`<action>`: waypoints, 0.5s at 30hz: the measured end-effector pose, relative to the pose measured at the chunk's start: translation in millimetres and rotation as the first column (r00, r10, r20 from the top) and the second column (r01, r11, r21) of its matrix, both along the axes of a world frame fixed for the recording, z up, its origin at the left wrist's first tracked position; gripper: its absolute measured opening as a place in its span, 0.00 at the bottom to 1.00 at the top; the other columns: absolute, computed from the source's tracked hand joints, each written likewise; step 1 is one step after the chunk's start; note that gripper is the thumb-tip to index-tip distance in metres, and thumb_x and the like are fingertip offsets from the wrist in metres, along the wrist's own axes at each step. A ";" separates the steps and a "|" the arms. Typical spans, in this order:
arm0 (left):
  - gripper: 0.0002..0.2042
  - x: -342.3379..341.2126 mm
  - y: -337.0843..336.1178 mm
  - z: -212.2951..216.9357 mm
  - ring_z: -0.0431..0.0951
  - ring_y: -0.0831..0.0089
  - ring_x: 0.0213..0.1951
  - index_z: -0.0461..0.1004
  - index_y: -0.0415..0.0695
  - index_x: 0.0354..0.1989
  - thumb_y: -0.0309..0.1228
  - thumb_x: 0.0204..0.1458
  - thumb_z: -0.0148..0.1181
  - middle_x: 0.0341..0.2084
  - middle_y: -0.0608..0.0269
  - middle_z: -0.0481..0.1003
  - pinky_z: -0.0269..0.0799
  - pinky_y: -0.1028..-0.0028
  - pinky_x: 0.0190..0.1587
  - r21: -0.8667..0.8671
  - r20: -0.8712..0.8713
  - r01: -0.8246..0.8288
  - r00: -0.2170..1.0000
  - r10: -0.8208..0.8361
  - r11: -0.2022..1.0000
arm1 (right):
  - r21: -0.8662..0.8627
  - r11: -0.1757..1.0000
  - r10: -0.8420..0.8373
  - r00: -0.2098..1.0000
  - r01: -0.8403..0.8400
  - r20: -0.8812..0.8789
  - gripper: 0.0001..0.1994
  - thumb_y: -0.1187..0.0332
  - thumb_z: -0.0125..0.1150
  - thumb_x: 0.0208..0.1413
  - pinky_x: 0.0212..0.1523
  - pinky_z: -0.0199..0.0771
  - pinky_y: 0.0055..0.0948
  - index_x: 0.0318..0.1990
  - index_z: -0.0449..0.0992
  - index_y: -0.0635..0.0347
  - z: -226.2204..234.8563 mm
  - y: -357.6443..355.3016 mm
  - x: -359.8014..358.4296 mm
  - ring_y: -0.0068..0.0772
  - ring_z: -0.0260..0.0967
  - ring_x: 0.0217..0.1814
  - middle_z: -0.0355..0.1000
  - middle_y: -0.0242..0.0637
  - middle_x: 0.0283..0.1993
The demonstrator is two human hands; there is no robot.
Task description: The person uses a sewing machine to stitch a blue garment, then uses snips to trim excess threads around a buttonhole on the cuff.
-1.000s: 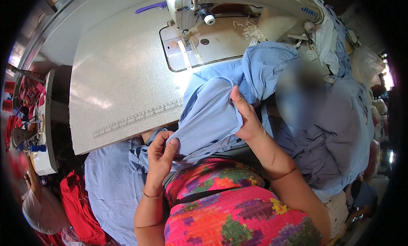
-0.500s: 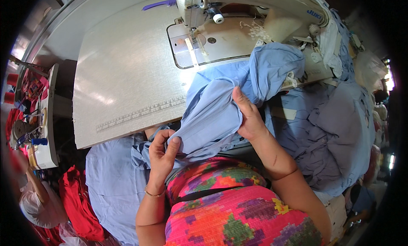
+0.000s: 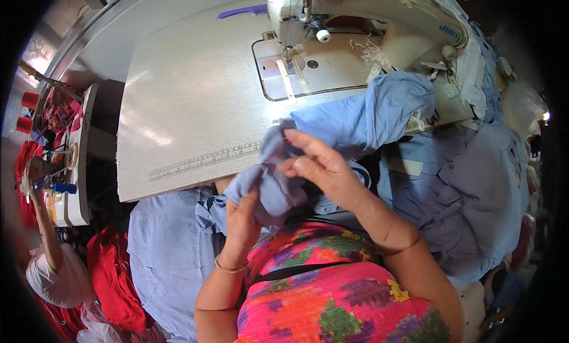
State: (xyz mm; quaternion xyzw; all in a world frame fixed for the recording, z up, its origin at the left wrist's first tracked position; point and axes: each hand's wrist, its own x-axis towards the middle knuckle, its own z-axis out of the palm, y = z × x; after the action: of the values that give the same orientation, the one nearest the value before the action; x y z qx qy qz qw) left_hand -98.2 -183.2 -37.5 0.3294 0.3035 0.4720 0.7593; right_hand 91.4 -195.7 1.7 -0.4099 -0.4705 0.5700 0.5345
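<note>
Grips blue cloth [image 3: 277, 192] in the left hand [image 3: 242, 217] near the table's front edge [image 3: 184, 184]; holds the right hand [image 3: 326, 168] against it, fingers parted.

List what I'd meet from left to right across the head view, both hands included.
Red spools → blue spool → large red cloth → left hand → right hand → grey cloth.

Sewing workshop: sewing machine [image 3: 361, 11], heaped garments [image 3: 468, 186]
</note>
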 end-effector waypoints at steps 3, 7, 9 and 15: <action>0.23 -11.9 6.3 5.2 0.71 0.64 0.53 0.61 0.39 0.57 0.40 0.59 0.52 0.52 0.55 0.69 0.67 0.63 0.55 -0.218 0.007 -0.015 1.000 0.017 0.976 | -0.006 0.998 -0.067 0.995 0.068 0.068 0.20 0.71 0.49 0.62 0.49 0.68 0.20 0.60 0.61 0.62 0.8 5.5 11.7 0.19 0.67 0.48 0.67 0.33 0.53; 0.23 -20.8 9.0 -0.4 0.71 0.64 0.52 0.61 0.39 0.57 0.42 0.59 0.51 0.52 0.56 0.69 0.68 0.63 0.54 -0.263 0.096 0.039 0.995 -0.014 0.964 | 0.041 0.999 -0.008 0.988 0.002 0.153 0.15 0.71 0.51 0.61 0.48 0.66 0.21 0.55 0.65 0.60 -9.6 9.4 13.5 0.18 0.65 0.42 0.68 0.33 0.47; 0.25 -22.4 9.6 -0.7 0.71 0.64 0.53 0.61 0.38 0.57 0.43 0.59 0.51 0.52 0.56 0.69 0.67 0.63 0.55 -0.246 0.109 0.054 0.994 -0.027 0.968 | -0.139 0.987 0.110 0.979 -0.086 0.171 0.18 0.67 0.54 0.60 0.46 0.66 0.19 0.56 0.64 0.60 -3.0 3.8 7.3 0.15 0.64 0.40 0.68 0.33 0.46; 0.27 -27.0 10.8 -12.5 0.70 0.63 0.53 0.61 0.37 0.57 0.42 0.55 0.56 0.52 0.56 0.69 0.65 0.63 0.56 -0.198 0.179 0.172 0.974 -0.137 0.965 | 0.095 0.995 -0.023 0.928 -0.013 0.372 0.26 0.64 0.63 0.54 0.49 0.64 0.25 0.58 0.62 0.61 -9.4 -9.6 -25.4 0.24 0.63 0.48 0.68 0.35 0.42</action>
State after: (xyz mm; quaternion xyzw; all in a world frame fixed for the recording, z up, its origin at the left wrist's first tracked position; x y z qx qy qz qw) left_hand -125.2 -172.3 -49.9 0.2294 0.2621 0.4017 0.8470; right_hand 66.0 -205.3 -7.7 -0.4858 -0.5888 0.4574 0.4561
